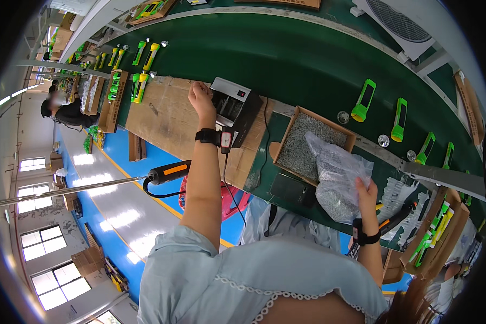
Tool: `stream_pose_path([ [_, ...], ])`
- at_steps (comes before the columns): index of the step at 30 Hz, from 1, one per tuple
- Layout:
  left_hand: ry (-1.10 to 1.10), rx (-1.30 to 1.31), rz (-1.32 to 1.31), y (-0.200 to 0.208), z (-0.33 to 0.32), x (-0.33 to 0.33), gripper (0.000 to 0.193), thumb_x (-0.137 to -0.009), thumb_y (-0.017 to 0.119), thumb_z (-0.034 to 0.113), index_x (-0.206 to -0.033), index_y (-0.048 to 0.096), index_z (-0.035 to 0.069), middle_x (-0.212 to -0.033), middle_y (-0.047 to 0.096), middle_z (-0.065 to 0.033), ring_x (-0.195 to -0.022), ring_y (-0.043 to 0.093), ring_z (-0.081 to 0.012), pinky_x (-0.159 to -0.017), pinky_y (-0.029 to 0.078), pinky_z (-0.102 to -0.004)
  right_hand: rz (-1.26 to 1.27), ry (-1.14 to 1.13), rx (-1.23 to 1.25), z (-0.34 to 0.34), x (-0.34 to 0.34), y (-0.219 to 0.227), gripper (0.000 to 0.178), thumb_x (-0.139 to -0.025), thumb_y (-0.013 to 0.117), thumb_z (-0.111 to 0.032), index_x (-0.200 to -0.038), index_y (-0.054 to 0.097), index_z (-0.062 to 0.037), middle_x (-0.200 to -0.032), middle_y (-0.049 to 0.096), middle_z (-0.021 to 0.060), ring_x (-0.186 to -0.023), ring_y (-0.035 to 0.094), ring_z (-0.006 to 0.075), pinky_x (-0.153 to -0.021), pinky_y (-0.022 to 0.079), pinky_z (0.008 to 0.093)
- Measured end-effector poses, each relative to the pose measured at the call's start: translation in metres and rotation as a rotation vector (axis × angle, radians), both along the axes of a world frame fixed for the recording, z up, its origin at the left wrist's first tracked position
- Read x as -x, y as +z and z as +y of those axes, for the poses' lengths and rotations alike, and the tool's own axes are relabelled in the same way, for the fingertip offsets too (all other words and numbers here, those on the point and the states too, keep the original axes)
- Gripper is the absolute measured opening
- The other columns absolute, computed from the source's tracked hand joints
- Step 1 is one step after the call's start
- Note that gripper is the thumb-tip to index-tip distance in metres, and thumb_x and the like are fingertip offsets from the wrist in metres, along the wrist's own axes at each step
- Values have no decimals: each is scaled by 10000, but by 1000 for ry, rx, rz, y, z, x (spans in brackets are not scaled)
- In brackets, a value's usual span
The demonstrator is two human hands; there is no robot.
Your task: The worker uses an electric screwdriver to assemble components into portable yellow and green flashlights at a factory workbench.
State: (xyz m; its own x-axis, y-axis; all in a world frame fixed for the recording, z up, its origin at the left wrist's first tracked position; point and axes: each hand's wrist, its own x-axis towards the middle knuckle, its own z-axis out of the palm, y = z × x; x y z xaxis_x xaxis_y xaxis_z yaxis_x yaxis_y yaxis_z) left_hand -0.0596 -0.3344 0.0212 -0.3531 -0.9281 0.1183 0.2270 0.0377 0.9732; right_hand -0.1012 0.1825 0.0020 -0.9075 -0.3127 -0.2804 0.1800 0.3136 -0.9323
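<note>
Right hand (366, 190) nearest, fingers closed on clear plastic bag (337, 175) of small metal parts, bag hanging over near edge of workbench (264, 162), just beside open cardboard box (313, 143) of same parts. Left hand (201, 98) stretched to far edge, fingertips curled against small grey machine (233, 107) on cardboard sheet (164, 116); grip unclear. Green-yellow torches (364, 100) on green conveyor belt (286, 59) beyond.

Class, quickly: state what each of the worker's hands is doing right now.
Left hand: fingers curled, resting on the small grey machine; grip cannot be told.
Right hand: closed, holding the clear plastic bag of screws.
</note>
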Motion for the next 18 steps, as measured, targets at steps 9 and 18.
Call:
stream_pose_path([
  [9,0,21,25,-2,1,-3,222,-864,432,201,-701,463,55,-599,403,-33,-484,409,-133,-427,314,-259,-7,-3,33,-4,-1,9,274,-860,616,-224,-969,604,28,-781,597,3,-667,481,58,-586,384,215],
  [18,-26,42,84,-3,1,-4,226,-886,456,135,-672,445,63,-599,422,-7,-493,400,-91,-438,310,-226,-42,12,76,0,0,0,286,-865,601,-211,-1007,602,37,-868,629,32,-756,526,81,-668,416,222],
])
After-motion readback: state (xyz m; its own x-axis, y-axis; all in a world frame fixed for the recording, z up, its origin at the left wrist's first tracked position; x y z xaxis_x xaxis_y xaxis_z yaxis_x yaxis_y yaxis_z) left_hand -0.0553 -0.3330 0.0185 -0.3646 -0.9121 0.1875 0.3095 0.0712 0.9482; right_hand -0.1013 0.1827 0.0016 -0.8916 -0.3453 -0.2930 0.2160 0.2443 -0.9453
